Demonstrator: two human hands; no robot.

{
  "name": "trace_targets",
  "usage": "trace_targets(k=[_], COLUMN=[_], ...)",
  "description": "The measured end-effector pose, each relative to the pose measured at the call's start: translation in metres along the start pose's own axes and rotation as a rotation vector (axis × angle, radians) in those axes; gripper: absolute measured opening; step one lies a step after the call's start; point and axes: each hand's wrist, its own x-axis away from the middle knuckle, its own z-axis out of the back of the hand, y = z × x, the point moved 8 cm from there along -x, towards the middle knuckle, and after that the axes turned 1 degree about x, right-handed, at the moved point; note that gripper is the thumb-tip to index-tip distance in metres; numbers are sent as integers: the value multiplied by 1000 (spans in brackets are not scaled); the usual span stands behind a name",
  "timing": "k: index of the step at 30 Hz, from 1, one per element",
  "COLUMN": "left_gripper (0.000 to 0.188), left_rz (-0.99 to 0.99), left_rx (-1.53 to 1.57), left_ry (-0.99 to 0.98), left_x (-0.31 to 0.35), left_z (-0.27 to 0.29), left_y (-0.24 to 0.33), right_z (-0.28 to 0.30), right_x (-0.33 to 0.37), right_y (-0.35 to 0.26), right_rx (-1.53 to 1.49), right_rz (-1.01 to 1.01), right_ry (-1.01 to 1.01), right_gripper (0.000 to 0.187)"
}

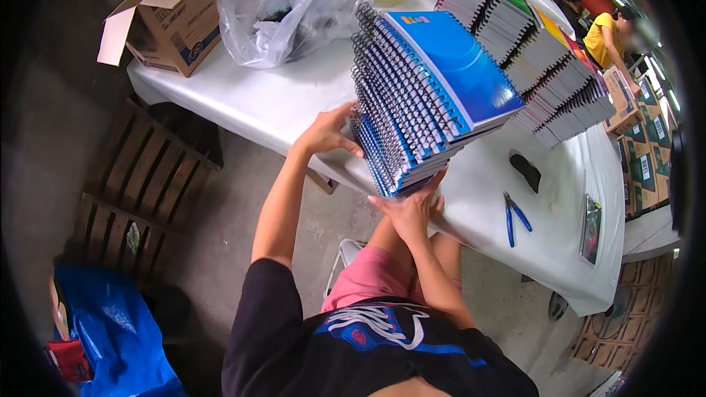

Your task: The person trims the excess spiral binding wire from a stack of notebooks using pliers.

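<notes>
A tall stack of blue-covered spiral notebooks stands at the table's front edge, leaning a little, with its black wire coils facing left. My left hand presses against the coil side, thumb and fingers apart, fingertips partly hidden behind the stack. At the stack's near lower corner, my right hand grips the bottom notebooks, some fingers hidden by them. Right of the stack, blue-handled pliers lie with handles spread, near a small dark object I cannot identify.
Behind stand more piles of spiral notebooks. A clear plastic bag with dark contents and an open cardboard box occupy the white-covered table's left end. A flat dark packet lies right. A person in yellow handles boxes beyond.
</notes>
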Motion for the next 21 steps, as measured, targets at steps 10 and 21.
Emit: trace_targets(k=[10, 21], left_gripper=[50, 51], left_rz=[133, 462], left_rx=[-32, -140], left_ry=[12, 503], left_x=[22, 87], left_z=[-15, -48], left_y=[12, 45], right_z=[11, -11], right_x=[-28, -111], right_y=[17, 62], right_rx=[-167, -403], right_rz=[44, 187], right_ry=[-81, -761], right_gripper=[135, 77])
